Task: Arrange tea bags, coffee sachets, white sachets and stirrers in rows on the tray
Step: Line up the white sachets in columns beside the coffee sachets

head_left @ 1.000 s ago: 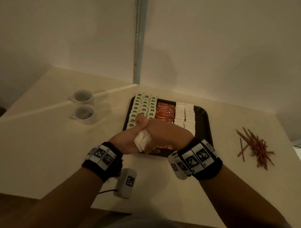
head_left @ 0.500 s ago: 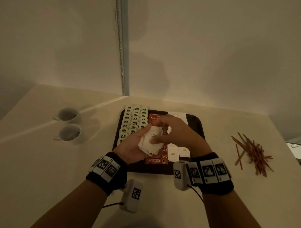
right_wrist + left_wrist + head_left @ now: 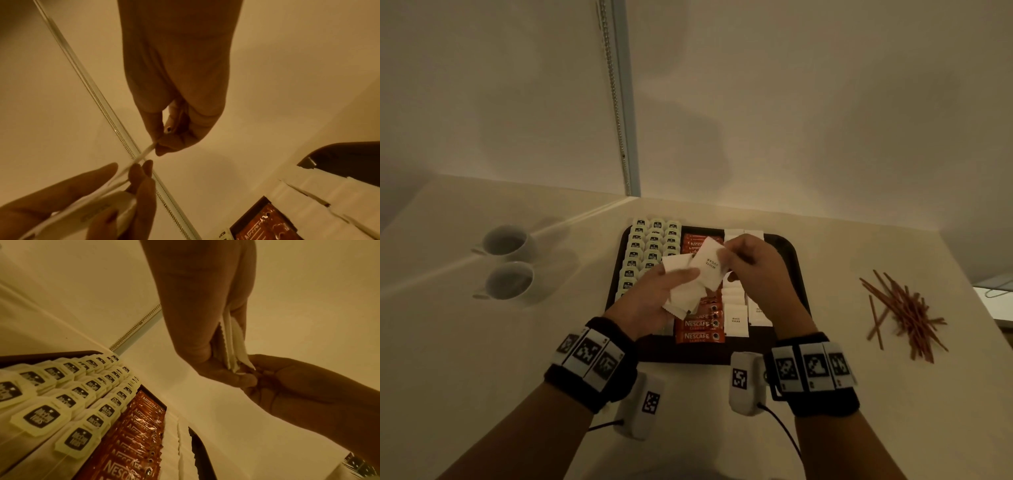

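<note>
Leftmost, 2 white cups (image 3: 508, 265) stand one behind the other on the worktop (image 3: 465, 342), well apart from the dark tray (image 3: 792, 260). On the tray, going left to right, lie 3 columns of tea bags (image 3: 652, 246), then 1 column of red coffee sachets (image 3: 698, 329), then 2 columns of white sachets (image 3: 736, 320). How many lie in each column cannot be counted, since both hands cover the middle of the tray.

The left hand (image 3: 654, 301) hovers over the tray with its fingers curled round a small stack of white sachets (image 3: 683, 294); the left wrist view shows the stack edge-on between thumb and fingers, several sachets thick, the exact number unclear. The right hand (image 3: 751, 270) pinches 1 white sugar sachet (image 3: 709, 265) at its edge between thumb and fingers, and this sachet overlaps the top of the stack.

Right of the tray, a loose pile of reddish-brown stirrers (image 3: 904, 308) lies on the worktop, too tangled to count. Bare dark tray floor shows along the right side beside the white columns and along the near edge. Bare worktop lies between tray and stirrers, and in front of the tray.
</note>
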The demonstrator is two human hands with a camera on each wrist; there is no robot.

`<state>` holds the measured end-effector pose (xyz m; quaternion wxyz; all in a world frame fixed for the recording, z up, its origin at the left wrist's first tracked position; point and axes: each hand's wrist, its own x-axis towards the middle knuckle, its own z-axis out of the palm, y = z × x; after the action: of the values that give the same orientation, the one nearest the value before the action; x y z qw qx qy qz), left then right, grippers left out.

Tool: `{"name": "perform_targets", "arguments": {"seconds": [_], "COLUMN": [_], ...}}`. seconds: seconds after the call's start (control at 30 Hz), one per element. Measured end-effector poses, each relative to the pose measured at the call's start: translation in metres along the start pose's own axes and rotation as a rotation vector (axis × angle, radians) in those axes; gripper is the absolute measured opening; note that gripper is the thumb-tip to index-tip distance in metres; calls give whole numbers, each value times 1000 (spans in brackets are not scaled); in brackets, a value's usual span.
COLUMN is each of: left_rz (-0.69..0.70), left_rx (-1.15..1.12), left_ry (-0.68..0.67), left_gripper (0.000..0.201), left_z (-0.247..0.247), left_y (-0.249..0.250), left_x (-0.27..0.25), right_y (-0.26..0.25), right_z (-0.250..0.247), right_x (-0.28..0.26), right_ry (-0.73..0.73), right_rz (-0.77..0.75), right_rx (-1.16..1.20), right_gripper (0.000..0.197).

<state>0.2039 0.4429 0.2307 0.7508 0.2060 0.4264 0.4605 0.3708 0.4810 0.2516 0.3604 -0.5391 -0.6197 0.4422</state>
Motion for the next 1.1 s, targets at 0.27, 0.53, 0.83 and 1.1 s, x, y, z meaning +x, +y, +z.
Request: {"name": "perform_targets", "arguments": {"seconds": [0.27, 0.53, 0.83, 1.1], "left_rz": [164, 293, 79, 28], "left_rx": [165, 285, -209, -426], "left_ry": [128, 197, 157, 110], "left_gripper": [27, 15, 25, 30], "left_z": [2, 2, -7, -22], "left_y": [-3, 6, 4, -1], "left_x": [6, 5, 7, 6], "right_y": [-4, 6, 36, 135], "right_z": [4, 6, -23, -65], "right_x": [-8, -13, -8, -22], "right_ry": [-66, -299, -6, 113], "right_rz": [202, 258, 299, 491], "right_rx": [363, 247, 375, -198], "right_gripper": [25, 21, 19, 12]}}
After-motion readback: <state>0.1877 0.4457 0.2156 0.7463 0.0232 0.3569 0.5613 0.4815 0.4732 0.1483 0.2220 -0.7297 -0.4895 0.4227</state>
